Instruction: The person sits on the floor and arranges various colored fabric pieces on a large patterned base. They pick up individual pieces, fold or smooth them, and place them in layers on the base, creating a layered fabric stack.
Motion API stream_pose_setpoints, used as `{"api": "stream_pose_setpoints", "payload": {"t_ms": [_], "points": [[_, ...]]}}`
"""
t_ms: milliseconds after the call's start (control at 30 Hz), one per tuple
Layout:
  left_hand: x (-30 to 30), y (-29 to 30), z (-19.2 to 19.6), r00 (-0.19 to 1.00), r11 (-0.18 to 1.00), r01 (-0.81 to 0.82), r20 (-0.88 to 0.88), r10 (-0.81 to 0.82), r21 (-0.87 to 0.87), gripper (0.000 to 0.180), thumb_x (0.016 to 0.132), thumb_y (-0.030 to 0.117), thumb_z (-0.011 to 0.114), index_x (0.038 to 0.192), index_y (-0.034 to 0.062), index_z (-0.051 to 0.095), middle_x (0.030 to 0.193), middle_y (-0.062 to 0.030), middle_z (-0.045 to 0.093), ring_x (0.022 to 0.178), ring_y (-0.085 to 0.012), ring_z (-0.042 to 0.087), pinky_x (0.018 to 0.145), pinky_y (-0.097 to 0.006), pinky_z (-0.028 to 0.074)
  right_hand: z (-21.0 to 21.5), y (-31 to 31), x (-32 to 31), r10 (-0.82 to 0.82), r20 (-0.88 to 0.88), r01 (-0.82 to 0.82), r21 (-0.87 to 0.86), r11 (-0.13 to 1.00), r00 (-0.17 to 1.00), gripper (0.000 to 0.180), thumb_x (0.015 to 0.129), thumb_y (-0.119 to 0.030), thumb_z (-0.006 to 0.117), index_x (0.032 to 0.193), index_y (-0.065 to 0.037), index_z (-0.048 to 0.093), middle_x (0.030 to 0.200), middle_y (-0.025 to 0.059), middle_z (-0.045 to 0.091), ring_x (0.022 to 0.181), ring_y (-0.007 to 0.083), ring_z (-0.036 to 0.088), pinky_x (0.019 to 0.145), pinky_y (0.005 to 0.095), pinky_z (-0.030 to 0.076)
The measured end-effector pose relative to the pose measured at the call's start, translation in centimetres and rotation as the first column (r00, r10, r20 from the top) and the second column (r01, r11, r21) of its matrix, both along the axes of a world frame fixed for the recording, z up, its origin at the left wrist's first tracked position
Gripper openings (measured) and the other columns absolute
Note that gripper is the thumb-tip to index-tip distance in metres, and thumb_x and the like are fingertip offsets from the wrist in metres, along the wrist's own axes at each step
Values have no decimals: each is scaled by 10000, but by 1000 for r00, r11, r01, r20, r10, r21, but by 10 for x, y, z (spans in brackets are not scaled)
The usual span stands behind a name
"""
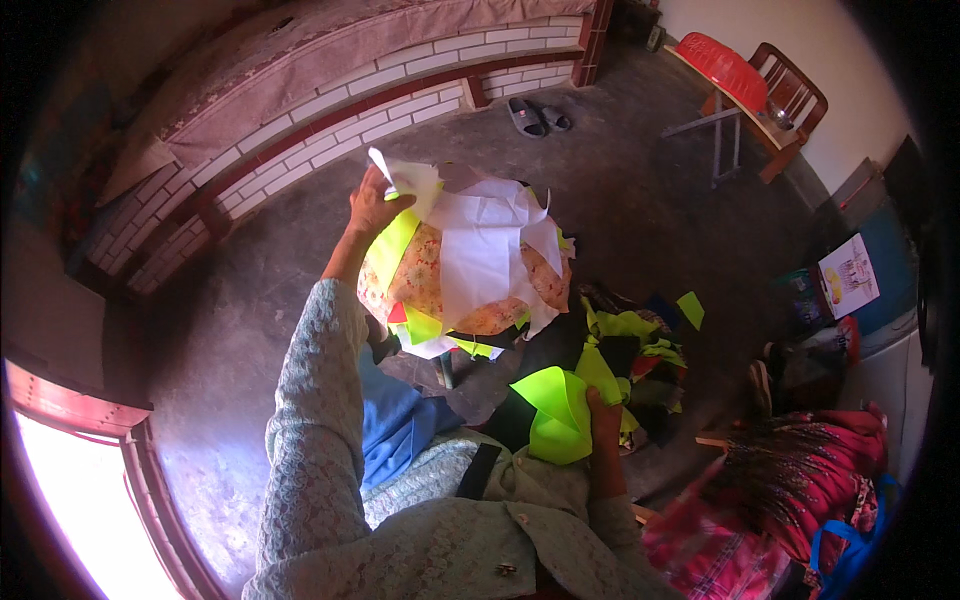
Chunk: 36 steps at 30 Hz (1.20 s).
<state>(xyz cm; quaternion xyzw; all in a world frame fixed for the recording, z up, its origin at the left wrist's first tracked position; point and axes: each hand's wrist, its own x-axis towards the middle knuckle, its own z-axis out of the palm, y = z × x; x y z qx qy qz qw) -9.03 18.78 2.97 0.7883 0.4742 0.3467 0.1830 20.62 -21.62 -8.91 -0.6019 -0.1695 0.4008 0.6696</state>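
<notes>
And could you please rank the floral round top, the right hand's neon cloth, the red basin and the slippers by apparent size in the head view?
1. Floral round top
2. Neon cloth and red basin, too alike to rank
3. Slippers

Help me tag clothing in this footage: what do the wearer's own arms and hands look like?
The left sleeve is long and pale grey, with a raised, lace-like pattern, ending above the wrist. The right sleeve looks grey too, but is shaded. The left hand and right hand are bare, without gloves.
</notes>
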Motion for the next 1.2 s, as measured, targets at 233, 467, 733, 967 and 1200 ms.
{"api": "stream_pose_setpoints", "payload": {"t_ms": [233,467,733,967,1200], "points": [[-7,-23,-8,915,871,-18,342,212,-491,461,729,376,711,916,-40,651,798,-130,655,727,-194,618,677,-317,483,-2,1,-1,44,111,-41,-33,999,993,329,865,-96,613,1164,22,545,1077,84,608,934,178,590,801,299,479],[7,2,-10,897,896,-205,290,333,-394,402,739,323,719,841,-60,650,720,-126,642,659,-189,600,636,-339,478,-8,1,1,49,127,-47,-18,999,991,355,850,-158,655,1136,18,539,1064,83,595,938,183,574,808,321,470],[59,-1,65,732,911,322,678,-67,-257,302,761,107,685,1032,-7,617,898,-61,643,822,-155,578,781,-312,463,0,0,-2,87,86,-87,-8,996,992,384,858,-176,642,1171,20,534,1087,81,589,954,181,565,827,309,454],[30,28,23,899,1000,-11,439,11,-3,362,755,115,689,1105,57,618,951,-74,662,868,-136,603,788,-297,482,-10,-3,1,65,142,-61,-35,998,988,384,859,-196,643,1167,10,541,1078,80,595,942,181,573,819,311,459],[-4,4,-13,753,892,66,609,250,-447,196,770,40,656,960,-5,653,860,-60,665,758,-141,615,687,-279,493,-5,-2,3,98,107,-90,-70,993,990,371,857,-186,646,1156,4,534,1083,74,586,944,177,561,804,315,465]]}}
